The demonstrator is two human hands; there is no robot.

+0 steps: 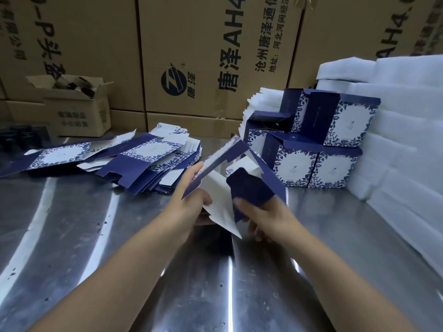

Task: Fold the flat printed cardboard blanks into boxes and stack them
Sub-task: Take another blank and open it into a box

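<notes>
Two bare forearms reach out from the lower edge over a steel table (96, 236). Broad stretches of shiny steel show to either side of them and right up to my body.

Just above the table's middle, my left hand (189, 200) grips the left panel of a half-opened blank (220, 204), thumb on its navy outer edge and fingers behind. My right hand (260, 218) holds the blank's right side, fingers curled round a navy flap. The blank hangs between both hands, lifted off the steel, with its white inside facing me.

Beyond my left hand and near it, a loose pile of flat blanks (148, 161) fans toward the table's left edge. Beyond my right hand, folded boxes (294, 168) stand stacked in two tiers. They are just beside a tall heap of white foam sheets (407, 144) that fills the right edge. A small open carton (79, 113) sits at the far left. Large brown cartons (191, 56) wall the back.
</notes>
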